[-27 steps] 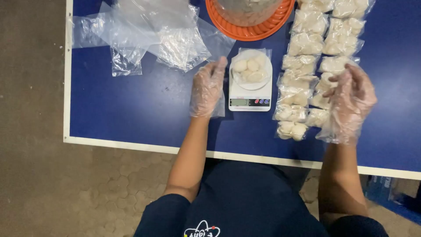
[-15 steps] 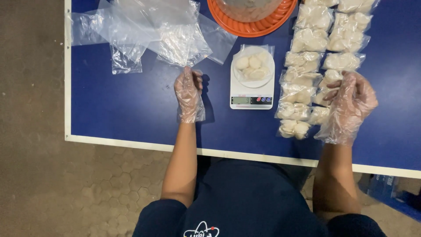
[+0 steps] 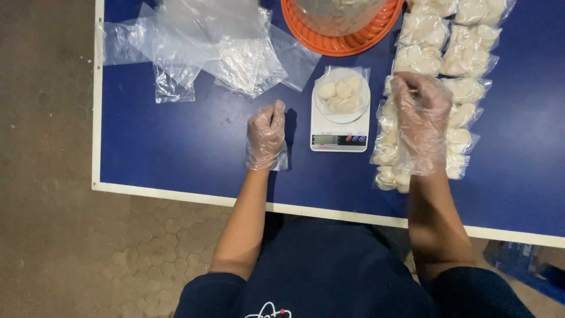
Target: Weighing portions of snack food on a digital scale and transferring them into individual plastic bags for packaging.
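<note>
On the blue table [image 3: 176,147], beside the small white scale [image 3: 340,126], the person's left hand [image 3: 266,134] now hangs loosely curled in its clear glove, fingers half folded and holding nothing. Half a second ago it was up at the edge of the heap of empty bags [image 3: 212,47], fingers pinched near the plastic; it has drawn back toward the body without a bag, and now sits just left of the scale. The right hand [image 3: 421,121], also gloved, has swung in from the far right. It was hovering off to the side of the filled packs [image 3: 465,70]; now it lies over the inner column of them, fingers spread and pointing toward the scale, palm down. Whether it touches a pack or only hovers above cannot be told, and nothing shows in its grip.

A bag of pale round pieces [image 3: 340,94] still rests on the scale pan, unmoved across all three moments. An orange bowl [image 3: 344,35] stands just behind the scale at the table's far edge, with the packs in two columns on its right.

Judging by the shift, the empty bags have been left alone for now, and both hands are closing in on the scale and its load.
</note>
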